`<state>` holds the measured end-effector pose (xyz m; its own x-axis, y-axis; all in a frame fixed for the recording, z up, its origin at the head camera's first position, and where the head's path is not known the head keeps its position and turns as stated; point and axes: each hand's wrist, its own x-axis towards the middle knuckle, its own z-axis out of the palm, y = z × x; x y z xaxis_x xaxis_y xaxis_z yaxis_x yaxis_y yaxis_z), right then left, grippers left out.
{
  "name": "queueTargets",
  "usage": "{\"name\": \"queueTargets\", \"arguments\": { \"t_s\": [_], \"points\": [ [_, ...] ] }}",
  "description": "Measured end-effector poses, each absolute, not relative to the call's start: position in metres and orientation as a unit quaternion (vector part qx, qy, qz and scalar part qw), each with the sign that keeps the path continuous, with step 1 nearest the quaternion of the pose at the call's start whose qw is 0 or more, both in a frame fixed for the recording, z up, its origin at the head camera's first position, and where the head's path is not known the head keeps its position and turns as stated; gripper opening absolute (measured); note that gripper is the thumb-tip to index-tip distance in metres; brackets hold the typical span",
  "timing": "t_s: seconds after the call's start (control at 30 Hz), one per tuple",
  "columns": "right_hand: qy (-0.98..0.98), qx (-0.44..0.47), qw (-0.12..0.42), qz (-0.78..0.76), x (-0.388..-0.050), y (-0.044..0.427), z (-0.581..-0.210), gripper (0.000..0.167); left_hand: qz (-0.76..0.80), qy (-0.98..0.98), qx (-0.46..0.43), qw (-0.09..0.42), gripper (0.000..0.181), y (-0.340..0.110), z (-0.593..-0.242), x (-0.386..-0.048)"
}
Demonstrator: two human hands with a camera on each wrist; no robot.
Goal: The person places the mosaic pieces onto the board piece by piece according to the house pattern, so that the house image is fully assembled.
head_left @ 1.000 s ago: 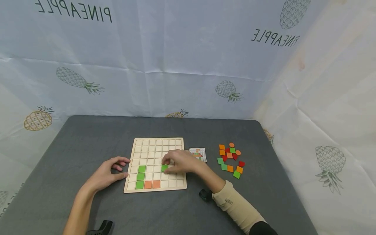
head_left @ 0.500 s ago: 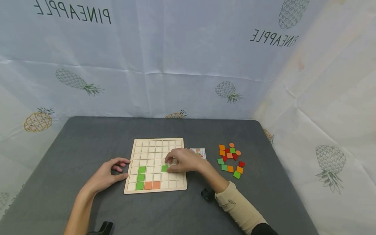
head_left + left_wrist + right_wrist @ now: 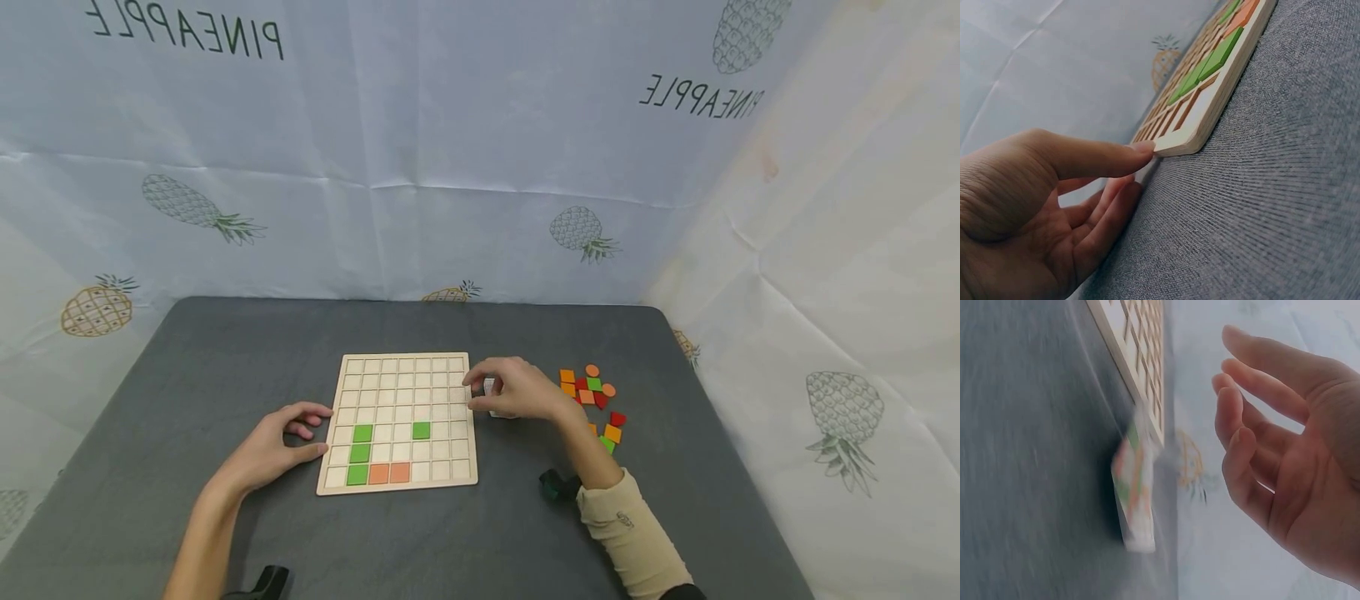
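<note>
A wooden grid board (image 3: pixel 375 397) lies on the grey table. Three green squares (image 3: pixel 359 453) form a column in it, with two orange squares (image 3: pixel 388 472) beside the lowest one and a lone green square (image 3: pixel 422 431) farther right. My left hand (image 3: pixel 266 446) touches the board's left edge with thumb and fingertips; in the left wrist view the thumb of that hand (image 3: pixel 1054 200) rests at a board corner. My right hand (image 3: pixel 521 389) is above the patterned card (image 3: pixel 504 414), partly covering it. Its fingers are loosely bent and hold nothing in the right wrist view (image 3: pixel 1291 444).
Loose orange, red and green pieces (image 3: pixel 587 397) lie right of the card, some partly hidden by my right forearm. Black objects stand near my right wrist (image 3: pixel 553 486) and at the table's lower left (image 3: pixel 264 583). A pineapple-print cloth (image 3: pixel 480 150) hangs behind the table.
My right hand has left the lone green square and moved right and away from me, over the card. The green square stays on the board. My left hand has not visibly moved.
</note>
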<state>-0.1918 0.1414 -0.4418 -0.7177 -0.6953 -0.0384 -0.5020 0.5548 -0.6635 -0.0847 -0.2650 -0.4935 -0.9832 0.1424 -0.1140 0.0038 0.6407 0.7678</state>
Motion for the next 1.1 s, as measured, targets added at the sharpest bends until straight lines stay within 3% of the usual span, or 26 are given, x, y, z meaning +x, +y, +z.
{"name": "queueTargets", "arguments": {
  "t_s": [0.37, 1.1],
  "points": [
    [0.885, -0.292, 0.136, -0.336, -0.189, 0.199, -0.436, 0.034, 0.42, 0.903, 0.04, 0.084, 0.053, -0.266, -0.493, -0.085],
    [0.874, -0.279, 0.211, -0.338, -0.192, 0.279, -0.468, 0.037, 0.423, 0.901, 0.043, 0.083, 0.052, -0.265, -0.491, -0.084]
  ]
}}
